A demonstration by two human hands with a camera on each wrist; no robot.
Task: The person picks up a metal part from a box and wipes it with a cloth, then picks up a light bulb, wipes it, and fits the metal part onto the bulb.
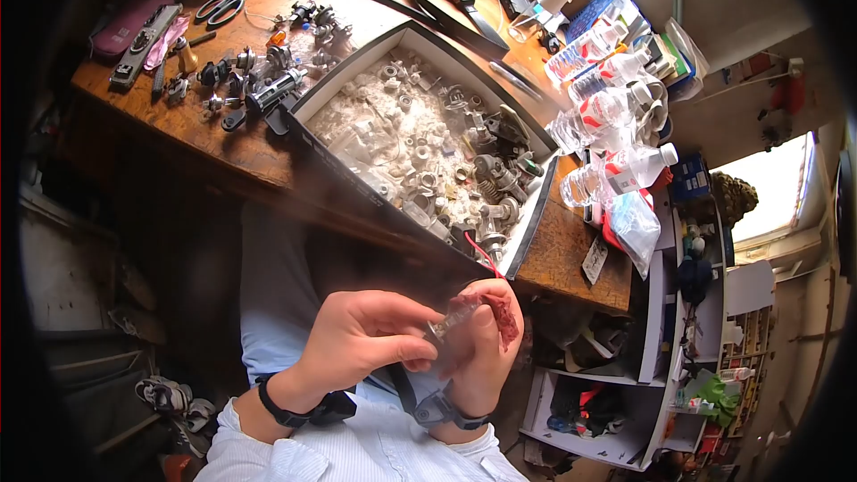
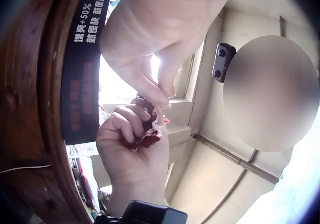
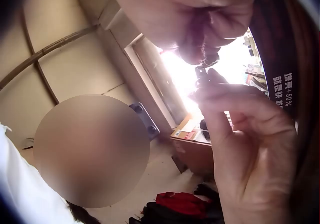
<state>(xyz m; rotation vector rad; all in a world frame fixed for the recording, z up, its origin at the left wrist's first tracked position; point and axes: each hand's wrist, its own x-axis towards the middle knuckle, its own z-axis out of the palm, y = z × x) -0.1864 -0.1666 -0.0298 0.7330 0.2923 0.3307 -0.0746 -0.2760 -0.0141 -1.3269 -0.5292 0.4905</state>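
Note:
Both hands meet over the lap, just in front of the box. Between them is a small lamp bulb (image 1: pixel 439 328) with a metal base and a clear glass part. The thumb and fingertips of my left hand (image 1: pixel 370 332) pinch its metal end. My right hand (image 1: pixel 486 344) holds the glass side, with a crumpled dark red cloth or wrapper (image 1: pixel 507 321) in its curled fingers. In the left wrist view the red piece (image 2: pixel 149 139) shows against the right palm. The left hand (image 3: pixel 255 139) reaches up from below in the right wrist view, and fingers hide much of the bulb.
A shallow black-edged box (image 1: pixel 528 245) of bulb parts and glass bits overhangs the wooden table (image 1: pixel 571 259). Metal bulbs (image 1: pixel 277 89), scissors (image 1: pixel 234 7) and a multi-tool (image 1: pixel 145 45) lie to its left. Several plastic bottles (image 1: pixel 625 170) lie along the right. Shelves (image 1: pixel 647 393) stand beyond.

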